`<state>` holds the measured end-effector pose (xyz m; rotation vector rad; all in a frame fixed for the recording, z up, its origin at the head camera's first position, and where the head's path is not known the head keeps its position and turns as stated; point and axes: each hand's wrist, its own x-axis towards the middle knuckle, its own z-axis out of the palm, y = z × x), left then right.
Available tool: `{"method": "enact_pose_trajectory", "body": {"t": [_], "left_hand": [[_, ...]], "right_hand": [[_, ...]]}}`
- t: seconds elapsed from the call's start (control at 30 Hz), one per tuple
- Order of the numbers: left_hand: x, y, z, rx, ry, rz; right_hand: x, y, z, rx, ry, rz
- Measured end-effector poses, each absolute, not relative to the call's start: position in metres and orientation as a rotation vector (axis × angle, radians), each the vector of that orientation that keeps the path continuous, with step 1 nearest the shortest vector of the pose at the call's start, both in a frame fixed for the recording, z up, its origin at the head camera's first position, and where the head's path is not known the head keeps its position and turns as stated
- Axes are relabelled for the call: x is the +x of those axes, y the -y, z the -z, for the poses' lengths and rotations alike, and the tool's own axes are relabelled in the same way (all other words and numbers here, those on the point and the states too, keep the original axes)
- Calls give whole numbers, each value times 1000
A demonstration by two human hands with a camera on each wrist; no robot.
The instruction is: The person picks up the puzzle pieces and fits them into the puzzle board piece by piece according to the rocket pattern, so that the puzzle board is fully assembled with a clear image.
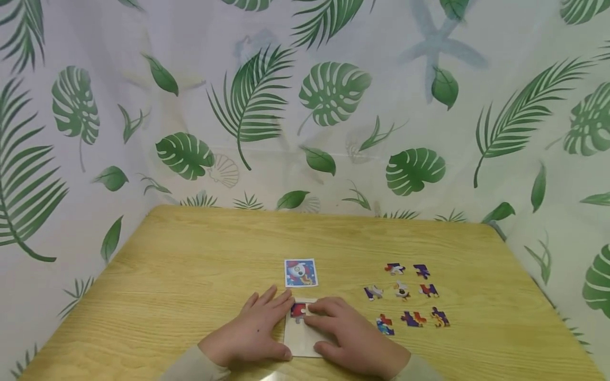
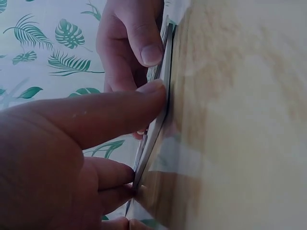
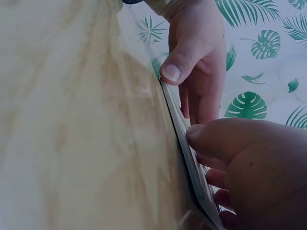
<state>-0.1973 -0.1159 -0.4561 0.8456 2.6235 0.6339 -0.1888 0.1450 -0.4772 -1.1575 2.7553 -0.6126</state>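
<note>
A small pale puzzle tray (image 1: 301, 346) lies flat near the table's front. In its upper left sits a red puzzle piece (image 1: 298, 310) with a grey tab below. My left hand (image 1: 254, 330) rests along the tray's left side, fingers stretched forward at the upper left and thumb at the lower left corner. My right hand (image 1: 350, 336) lies over the tray's right part, its fingertips beside the red piece and its thumb on the bare surface. In the left wrist view, the left thumb (image 2: 120, 112) touches the tray's edge (image 2: 165, 81). The right thumb (image 3: 216, 136) touches it in the right wrist view.
Just beyond the tray lies a square picture card (image 1: 301, 273). Several loose puzzle pieces, among them a white one (image 1: 402, 289) and a purple-orange one (image 1: 413, 318), are spread face up on the wooden table (image 1: 190, 248) to the right. A leaf-print curtain (image 1: 267, 174) stands behind.
</note>
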Motion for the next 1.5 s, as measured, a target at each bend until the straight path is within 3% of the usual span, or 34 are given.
{"method": "enact_pose_trajectory", "body": {"t": [1.2,1.5], "left_hand": [[-199,116,455,854,-2622,-585],[-200,115,458,872,-2625,-575]], "right_hand": [[-192,-140,477,-1101,-2781,608],[-196,-149,473,-981,-2743,862]]}}
